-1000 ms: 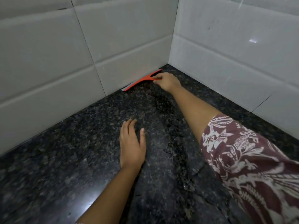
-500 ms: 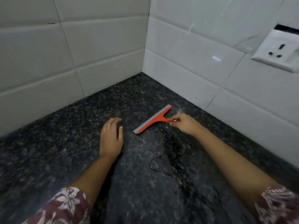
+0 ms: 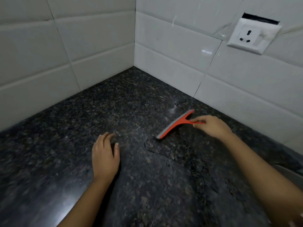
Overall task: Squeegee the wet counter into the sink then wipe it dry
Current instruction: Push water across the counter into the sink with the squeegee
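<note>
Item 1, L side: left hand, palm down, flat on the dark speckled counter, fingers loosely spread, gripping nothing, well apart from the tool. Item 2, ctr-right: orange squeegee w/ grey blade edge touching the counter, set diagonally, near end at the rim of a water pool, far end toward the white tiled wall; right hand pinches its handle w/ fingertips. Item 3, upper R: white wall socket on the tiles, above the counter.
</note>
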